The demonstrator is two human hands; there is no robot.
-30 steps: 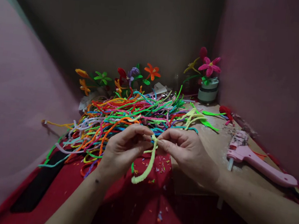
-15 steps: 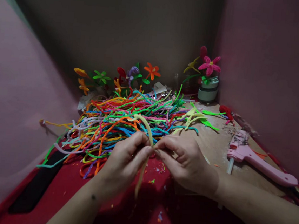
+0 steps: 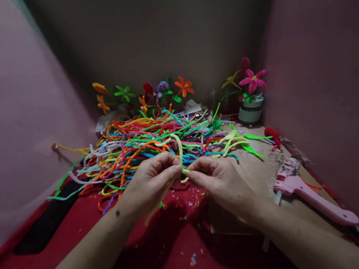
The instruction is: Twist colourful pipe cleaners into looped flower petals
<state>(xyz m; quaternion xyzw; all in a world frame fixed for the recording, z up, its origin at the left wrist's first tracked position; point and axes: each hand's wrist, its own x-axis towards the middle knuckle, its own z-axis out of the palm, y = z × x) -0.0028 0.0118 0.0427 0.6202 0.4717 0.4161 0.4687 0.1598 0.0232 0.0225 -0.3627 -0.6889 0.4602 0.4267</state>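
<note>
Head camera view: both bare hands meet at the centre, fingertips just apart from each other. The left hand (image 3: 151, 178) has thumb and finger clamped on a pale yellow-green fuzzy stem (image 3: 181, 149); the right hand (image 3: 225, 183) pinches a short piece of it, close beside. The stem arches up beyond the left fingertips, and a blurred end hangs below them. The hands seem to be bending or twisting the stem at this joint; continuing would call for a firm left pinch and a small turn from the right.

Directly beyond the fingers lies a tangled heap of multicoloured fuzzy stems (image 3: 154, 128). To the right of the right fingers, a pink plastic glue gun (image 3: 322, 199) rests on a brown board (image 3: 252, 171). Farther beyond them stands a pale green container with a dark band (image 3: 250, 116). A pink fuzzy flower (image 3: 253, 80) rises above it; its inside is hidden.
</note>
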